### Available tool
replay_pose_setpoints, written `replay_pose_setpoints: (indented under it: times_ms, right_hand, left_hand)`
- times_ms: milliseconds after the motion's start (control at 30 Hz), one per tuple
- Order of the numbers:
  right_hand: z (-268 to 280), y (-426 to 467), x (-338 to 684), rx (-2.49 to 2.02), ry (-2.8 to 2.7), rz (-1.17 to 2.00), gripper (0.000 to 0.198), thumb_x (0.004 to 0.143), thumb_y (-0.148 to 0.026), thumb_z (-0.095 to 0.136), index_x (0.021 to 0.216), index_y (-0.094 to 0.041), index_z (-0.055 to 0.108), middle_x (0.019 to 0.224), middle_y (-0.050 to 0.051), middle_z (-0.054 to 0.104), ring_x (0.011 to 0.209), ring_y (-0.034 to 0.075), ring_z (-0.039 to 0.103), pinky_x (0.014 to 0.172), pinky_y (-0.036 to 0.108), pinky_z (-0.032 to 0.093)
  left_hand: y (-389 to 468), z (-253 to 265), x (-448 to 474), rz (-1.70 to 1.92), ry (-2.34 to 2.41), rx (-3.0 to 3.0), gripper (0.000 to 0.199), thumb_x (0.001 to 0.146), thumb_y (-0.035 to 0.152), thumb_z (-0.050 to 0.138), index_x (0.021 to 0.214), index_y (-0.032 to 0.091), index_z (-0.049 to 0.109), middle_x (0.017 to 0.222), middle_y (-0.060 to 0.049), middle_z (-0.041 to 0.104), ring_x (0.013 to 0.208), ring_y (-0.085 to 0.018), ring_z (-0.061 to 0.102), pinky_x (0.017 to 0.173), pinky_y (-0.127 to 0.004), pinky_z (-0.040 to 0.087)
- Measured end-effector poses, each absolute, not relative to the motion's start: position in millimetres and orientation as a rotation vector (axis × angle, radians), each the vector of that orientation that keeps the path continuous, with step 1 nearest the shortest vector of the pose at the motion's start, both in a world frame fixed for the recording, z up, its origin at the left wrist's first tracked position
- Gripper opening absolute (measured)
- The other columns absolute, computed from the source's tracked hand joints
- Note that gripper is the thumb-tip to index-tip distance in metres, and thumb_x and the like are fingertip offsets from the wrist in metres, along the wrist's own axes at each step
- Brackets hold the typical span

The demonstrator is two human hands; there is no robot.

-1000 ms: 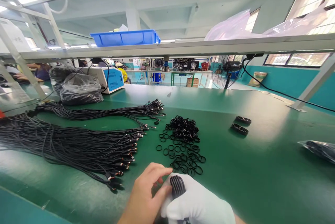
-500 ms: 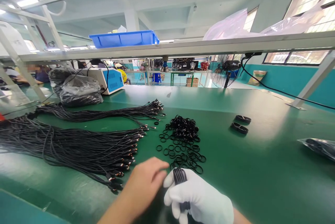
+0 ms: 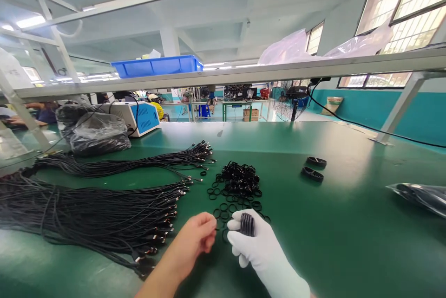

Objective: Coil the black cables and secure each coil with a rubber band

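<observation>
Gripping: the right hand (image 3: 256, 244), in a white glove, is clamped on a coiled black cord (image 3: 247, 224), its turns side by side, just in front of the ring pile (image 3: 240, 179).
Bare side: the left hand (image 3: 197, 237) has its fingers curled in, near and to the left of the ring pile's front; whether a ring is pinched at the fingertips cannot be told.
Gap: the two hands are apart, in front of the ring pile.
Loose rings (image 3: 224, 215): black, lying flat before the ring pile, partly covered by the glove.
Single ring (image 3: 203, 173): alone, left of the ring pile.
Near cables (image 3: 104, 210): a broad black bundle left of the ring pile, plug ends pointing toward it.
Far cables (image 3: 121, 161): a slimmer bundle, left of the ring pile and farther back.
Finished-looking loops: two flat black coils (image 3: 312, 174), one behind the other, well to the right of the ring pile.
Clear bag (image 3: 418, 198): dark contents, farther right of the ring pile.
Bench (image 3: 348, 247): green, beneath the ring pile.
Machine (image 3: 146, 118): white and blue, behind and left of the ring pile.
Shelf (image 3: 230, 75): above and beyond the ring pile, carrying a blue tray (image 3: 158, 67).
</observation>
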State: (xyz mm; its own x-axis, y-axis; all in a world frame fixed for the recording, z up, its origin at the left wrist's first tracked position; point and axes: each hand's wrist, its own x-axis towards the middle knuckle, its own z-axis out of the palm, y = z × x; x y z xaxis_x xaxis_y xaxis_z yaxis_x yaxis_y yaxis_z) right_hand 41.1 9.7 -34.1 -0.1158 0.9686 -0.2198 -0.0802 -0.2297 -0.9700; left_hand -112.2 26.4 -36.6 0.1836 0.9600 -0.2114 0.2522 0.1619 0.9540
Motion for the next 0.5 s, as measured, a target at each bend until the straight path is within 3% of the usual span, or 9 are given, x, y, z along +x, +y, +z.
replay_pose_setpoints:
  times_ms: [67,200,333,500]
  right_hand:
    - [-38,11,39,-1.256,-1.140,1.420,0.033,0.058,-0.017,0.054,0.091,-0.019,0.048,0.083,0.001,0.058,0.049,0.009,0.048,0.039,0.021,0.034]
    - [-41,8,39,-1.327,-1.253,1.259,0.019,0.061,-0.014,0.049,0.079,-0.020,0.048,0.061,-0.006,0.046,0.050,0.010,0.041,0.045,0.023,0.033]
    - [-35,1,41,-1.376,-1.458,1.129,0.013,0.063,-0.011,0.048,0.071,-0.021,0.045,0.059,-0.006,0.043,0.057,0.012,0.039,0.052,0.023,0.033]
    - [-36,-6,36,-1.396,-1.662,1.010,0.020,0.058,-0.005,0.046,0.068,-0.022,0.043,0.058,-0.006,0.044,0.055,0.011,0.038,0.051,0.023,0.032]
  left_hand:
    - [12,-34,-103,0.819,1.158,1.204,0.021,0.078,0.038,0.045,0.071,0.020,0.037,0.065,0.004,0.041,0.052,-0.009,0.036,0.052,-0.023,0.031]
    - [-8,-33,-94,0.895,1.019,1.072,0.020,0.078,0.034,0.051,0.071,0.018,0.042,0.064,0.003,0.044,0.056,-0.008,0.038,0.054,-0.021,0.031]
    - [-21,-24,-100,0.931,0.844,0.995,0.017,0.078,0.033,0.054,0.075,0.017,0.046,0.069,0.000,0.053,0.053,-0.009,0.043,0.051,-0.022,0.035]
    - [-17,-15,-115,0.686,1.195,1.517,0.007,0.079,0.021,0.046,0.072,0.020,0.045,0.059,0.004,0.058,0.052,-0.011,0.045,0.053,-0.023,0.031]
